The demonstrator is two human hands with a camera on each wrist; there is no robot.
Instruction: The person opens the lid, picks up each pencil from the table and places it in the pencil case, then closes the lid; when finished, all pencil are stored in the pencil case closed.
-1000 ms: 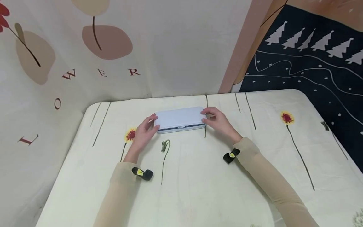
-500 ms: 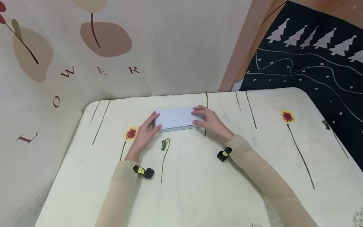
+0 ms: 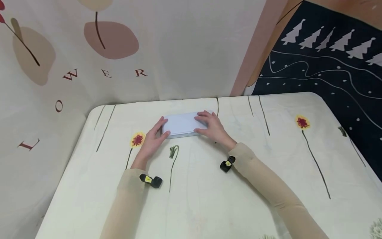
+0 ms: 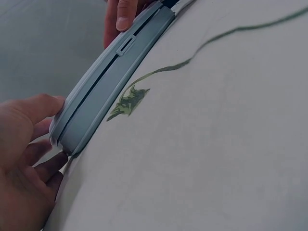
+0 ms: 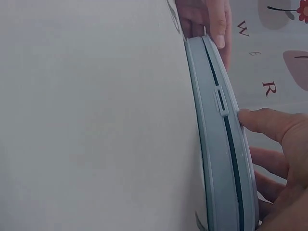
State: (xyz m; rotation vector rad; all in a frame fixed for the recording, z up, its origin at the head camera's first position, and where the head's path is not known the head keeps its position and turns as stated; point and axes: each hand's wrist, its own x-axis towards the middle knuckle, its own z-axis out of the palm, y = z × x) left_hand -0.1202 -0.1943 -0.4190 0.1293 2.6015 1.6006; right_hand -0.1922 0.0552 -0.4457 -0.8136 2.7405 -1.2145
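Observation:
A pale blue, long flat pencil case (image 3: 180,123) lies near the far side of the cloth-covered table, its lid down. Along its front runs a dark seam with a small clasp (image 5: 221,101) in the middle. At the left end, my left hand (image 3: 150,142) grips the corner, thumb (image 4: 48,105) at the lid's front edge and fingers round the end. My right hand (image 3: 213,128) rests over the right part of the lid, fingers spread toward the back. In the right wrist view its thumb (image 5: 264,122) touches the lid's front edge beside the clasp.
The white tablecloth (image 3: 191,186) has printed flowers and stems. A pale curtain (image 3: 194,59) with letters hangs right behind the table, and a dark cloth (image 3: 322,73) with white trees hangs at the right. Both wrists carry small black cameras.
My right hand has slid left from the case's right end onto the lid. The dark front seam looks narrower in the head view. My left hand has stayed at the left end.

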